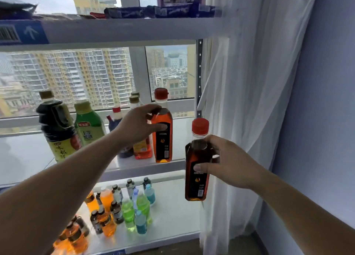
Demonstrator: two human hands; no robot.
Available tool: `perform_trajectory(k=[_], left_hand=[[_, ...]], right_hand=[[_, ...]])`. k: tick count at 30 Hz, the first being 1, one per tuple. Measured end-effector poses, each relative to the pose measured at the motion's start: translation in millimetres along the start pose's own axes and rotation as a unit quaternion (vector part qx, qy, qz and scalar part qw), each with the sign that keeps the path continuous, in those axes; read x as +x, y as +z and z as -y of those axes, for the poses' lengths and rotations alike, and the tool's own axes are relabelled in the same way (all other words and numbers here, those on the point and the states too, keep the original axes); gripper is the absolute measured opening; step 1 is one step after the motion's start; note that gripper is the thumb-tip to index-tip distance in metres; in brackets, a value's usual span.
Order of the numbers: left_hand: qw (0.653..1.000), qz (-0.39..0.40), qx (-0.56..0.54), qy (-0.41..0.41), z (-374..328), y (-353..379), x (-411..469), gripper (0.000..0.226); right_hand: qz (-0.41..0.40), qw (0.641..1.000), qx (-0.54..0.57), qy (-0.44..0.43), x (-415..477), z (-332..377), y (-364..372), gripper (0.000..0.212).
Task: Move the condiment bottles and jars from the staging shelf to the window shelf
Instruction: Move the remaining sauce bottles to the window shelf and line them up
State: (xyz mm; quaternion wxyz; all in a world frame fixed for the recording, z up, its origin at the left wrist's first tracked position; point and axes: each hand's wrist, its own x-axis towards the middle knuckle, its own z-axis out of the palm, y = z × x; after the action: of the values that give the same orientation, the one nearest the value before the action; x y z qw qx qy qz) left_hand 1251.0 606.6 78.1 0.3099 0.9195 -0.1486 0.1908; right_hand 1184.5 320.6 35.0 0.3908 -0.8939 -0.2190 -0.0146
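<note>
One amber bottle [162, 128] on the window shelf [146, 166] is gripped by the left hand [140, 126]. A second bottle [196, 168], right of the shelf, is clasped by the right hand [228, 162].

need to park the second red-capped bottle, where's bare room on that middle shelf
Bare patch right of the shelved amber red-capped bottle, before the perforated upright post. Another at far left, beyond the dark soy-sauce jug. Between them it is crowded.

A white upward arrow [31, 32] stands on a blue sign [23, 32] fixed to the front edge of the upper shelf [123, 31]. The dark soy-sauce bottle [55, 126] carries large Chinese characters on its yellow-green label, too blurred to read. The green bottle [88, 125] bears a small red brand patch and dark characters, also illegible. The black labels on the two amber bottles [163, 135] [196, 170] show only a flame mark and a barcode.
</note>
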Motion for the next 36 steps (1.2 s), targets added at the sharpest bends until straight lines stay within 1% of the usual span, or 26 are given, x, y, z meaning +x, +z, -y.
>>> perform_trajectory(k=[4,9,13,17,23,30,32,36], left_hand=[[0.999,0.012,0.026,-0.027,20,2,51,0.064],[0.997,0.036,0.049,-0.047,48,20,105,0.061],[0.995,0.038,0.083,-0.047,68,36,134,0.055],[0.99,0.056,0.114,-0.056,74,43,158,0.051],[0.981,0.105,0.139,-0.08,71,45,184,0.06],[0.963,0.165,0.183,-0.113,70,58,190,0.065],[0.955,0.175,0.2,-0.133,70,60,191,0.069],[0.947,0.173,0.213,-0.169,70,61,196,0.066]], right_hand=[[0.012,1.0,0.005,0.001,40,-19,1,0.056],[0.007,1.0,0.006,0.006,81,-37,2,0.057],[0.001,1.0,-0.005,0.008,108,-44,4,0.053],[-0.003,1.0,-0.005,0.002,128,-48,5,0.049],[-0.003,1.0,0.015,-0.006,146,-51,8,0.051],[-0.005,1.0,0.015,-0.016,156,-57,14,0.045],[-0.004,1.0,0.007,-0.016,157,-59,16,0.046],[-0.001,1.0,0.006,-0.014,157,-63,15,0.046]])
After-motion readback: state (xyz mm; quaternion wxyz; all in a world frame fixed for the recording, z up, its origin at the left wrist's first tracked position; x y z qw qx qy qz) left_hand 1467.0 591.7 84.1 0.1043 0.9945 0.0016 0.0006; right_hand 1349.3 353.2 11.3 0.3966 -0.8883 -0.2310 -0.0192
